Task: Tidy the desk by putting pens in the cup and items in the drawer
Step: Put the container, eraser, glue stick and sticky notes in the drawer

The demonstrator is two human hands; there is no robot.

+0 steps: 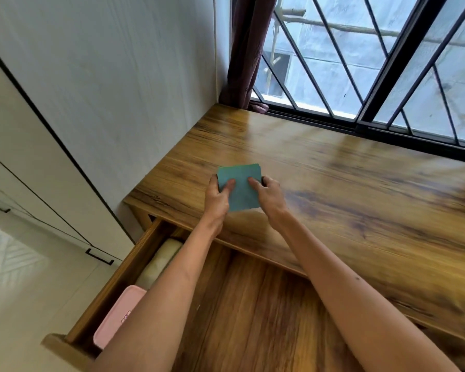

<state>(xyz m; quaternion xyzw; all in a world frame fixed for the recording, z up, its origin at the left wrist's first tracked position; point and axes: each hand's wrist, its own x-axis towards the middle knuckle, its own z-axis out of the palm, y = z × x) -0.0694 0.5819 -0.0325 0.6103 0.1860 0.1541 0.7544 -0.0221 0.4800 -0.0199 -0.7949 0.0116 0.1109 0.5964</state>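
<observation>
Flat teal-green booklet (240, 187), rounded corners, gripped by both hands

A teal-green stack of paper sheets (240, 187), rectangular with slightly uneven far edges, is gripped at its left and right sides by the left hand (217, 196) and the right hand (269, 195), thumbs on top, over the near-left part of a wood-grain desk (360, 189). Below the desk's front edge the wooden drawer (253, 304) stands pulled out. Along the drawer's left wall lie a pink case (116, 315) and, farther in, a cream-coloured item (161, 260), both partly hidden by the left forearm.
</observation>
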